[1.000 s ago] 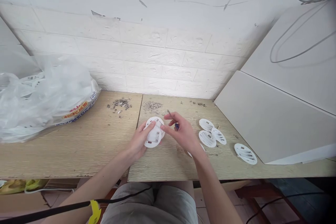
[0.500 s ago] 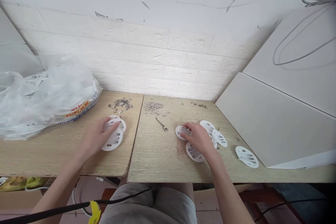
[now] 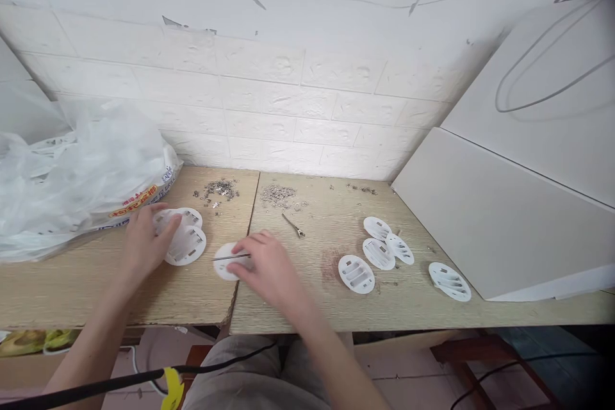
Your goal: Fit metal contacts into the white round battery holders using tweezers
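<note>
At the left, my left hand [image 3: 150,240] is closed around the edge of some overlapping white round plastic discs [image 3: 188,245], its thumb on top. My right hand [image 3: 271,269] pinches one white disc [image 3: 222,264] just over the seam of the table. A thin dark metal rod [image 3: 230,257] also sticks out of its fingers, lying across that disc; its other end is hidden in the hand. Farther right, several more slotted discs [image 3: 356,274] lie on the table, some touching. One disc [image 3: 450,281] lies apart near the white panel.
Two heaps of tiny metal parts [image 3: 221,189] [image 3: 278,195] lie toward the wall. A small metal tool [image 3: 293,225] rests in front of them. A plastic bag [image 3: 91,186] bulges at the left. A white panel [image 3: 509,218] leans at the right. A black cable [image 3: 225,368] crosses my lap.
My left hand has moved left toward the bag with its discs. My right hand has carried one disc and the rod left, away from the other discs on the right.
</note>
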### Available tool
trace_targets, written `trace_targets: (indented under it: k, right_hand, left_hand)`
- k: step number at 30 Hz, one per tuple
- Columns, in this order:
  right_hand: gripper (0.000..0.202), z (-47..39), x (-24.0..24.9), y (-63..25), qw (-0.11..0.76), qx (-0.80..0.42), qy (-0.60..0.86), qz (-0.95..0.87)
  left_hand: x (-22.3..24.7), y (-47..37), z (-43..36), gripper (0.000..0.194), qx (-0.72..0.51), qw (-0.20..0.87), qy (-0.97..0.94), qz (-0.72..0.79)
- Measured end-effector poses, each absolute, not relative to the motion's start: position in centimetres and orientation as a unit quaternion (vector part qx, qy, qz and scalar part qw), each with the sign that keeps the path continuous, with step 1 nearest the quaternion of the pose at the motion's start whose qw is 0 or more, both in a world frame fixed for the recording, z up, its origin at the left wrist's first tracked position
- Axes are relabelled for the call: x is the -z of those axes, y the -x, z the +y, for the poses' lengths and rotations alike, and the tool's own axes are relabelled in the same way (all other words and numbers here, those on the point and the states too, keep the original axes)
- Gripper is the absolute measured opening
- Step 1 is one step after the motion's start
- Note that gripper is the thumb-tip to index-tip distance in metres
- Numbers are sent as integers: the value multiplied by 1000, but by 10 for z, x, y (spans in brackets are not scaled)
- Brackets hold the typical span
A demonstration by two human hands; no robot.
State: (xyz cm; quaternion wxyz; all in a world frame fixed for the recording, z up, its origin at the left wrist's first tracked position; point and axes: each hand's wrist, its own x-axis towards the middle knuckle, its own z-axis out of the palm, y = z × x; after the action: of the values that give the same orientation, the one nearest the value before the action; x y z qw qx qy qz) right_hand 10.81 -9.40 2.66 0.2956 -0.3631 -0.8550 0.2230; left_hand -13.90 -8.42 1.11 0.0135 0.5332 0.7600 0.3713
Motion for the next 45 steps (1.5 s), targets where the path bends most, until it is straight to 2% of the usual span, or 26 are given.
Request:
trace_targets:
  k: [3,6,10,13,15,19,22,25,32,36,41,45]
  right_hand:
    - [15,-98,-22,-78,278,-167,322,-890]
    - [17,-100,-21,-66,263,-142,316,-900]
    - [20,-105,-29,-99,339,-159,354,-857]
    - [21,-110,-32,-155,412,-125,469,-771]
    - [25,-113,-26,-198,438,-68,557,-702]
    - [40,-118,1,-267,385,13,675,-629]
    - [48,-118,18,-288,330,39,690,-643]
    - [45,-116,23,-282,315,49,674,-666]
    - [33,-121,14,-216,354,-55,586,-727]
    - [27,-127,7,-196,408,-126,507,-749]
    - [27,-128,3,-219,487,-103,546,-673]
    - [29,-125,12,-258,459,-45,636,-619]
  left_hand:
    - [-10,132,-88,45,-406,16,-530,744]
    - [-10,123,-94,43,-435,-38,-530,727]
    - [-9,110,-105,43,-443,-127,-587,666]
    - [-6,97,-118,45,-428,-143,-649,613]
    - [-4,88,-125,48,-421,-135,-680,585]
    - [-4,74,-133,51,-418,-122,-710,554]
    - [-9,62,-137,51,-422,-113,-724,534]
    - [-13,44,-141,49,-415,-93,-754,501]
    - [0,-8,-145,51,-311,-16,-855,415]
    - [6,-28,-140,70,-274,36,-863,423]
    - [14,-35,-132,84,-261,51,-856,443]
    - [14,-42,-126,81,-219,26,-877,427]
